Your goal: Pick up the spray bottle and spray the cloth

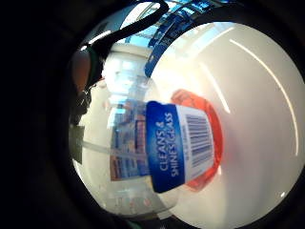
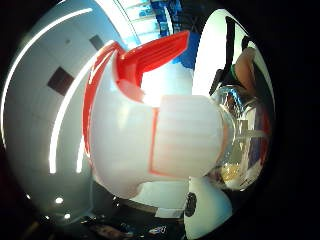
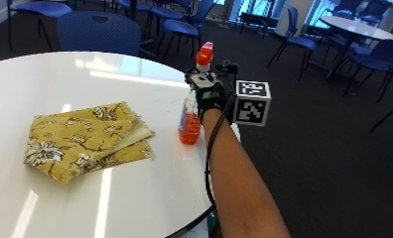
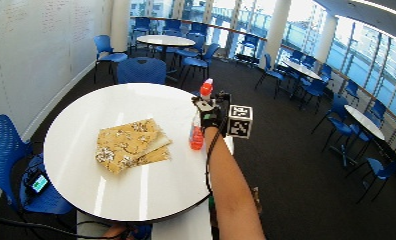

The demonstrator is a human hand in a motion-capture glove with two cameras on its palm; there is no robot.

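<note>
A spray bottle (image 3: 190, 121) with a red-and-white head, clear body, blue label and orange liquid stands upright near the right edge of the round white table (image 3: 84, 79). My gloved right hand (image 3: 210, 91) grips it around the neck, just under the head. I cannot tell whether its base touches the table. The little finger side palm view is filled by the labelled body (image 1: 176, 143), the thumb side palm view by the spray head (image 2: 150, 140). A folded yellow floral cloth (image 3: 84, 141) lies flat on the table to the left of the bottle, apart from it. The wide outside view also shows the bottle (image 4: 197, 135), the hand (image 4: 208, 110) and the cloth (image 4: 130, 145).
The table's edge (image 3: 232, 129) runs just right of the bottle. A blue chair (image 3: 97, 32) stands behind the table, with more blue chairs and another round table (image 3: 355, 25) further back. Another blue chair (image 4: 5, 150) stands at the table's left.
</note>
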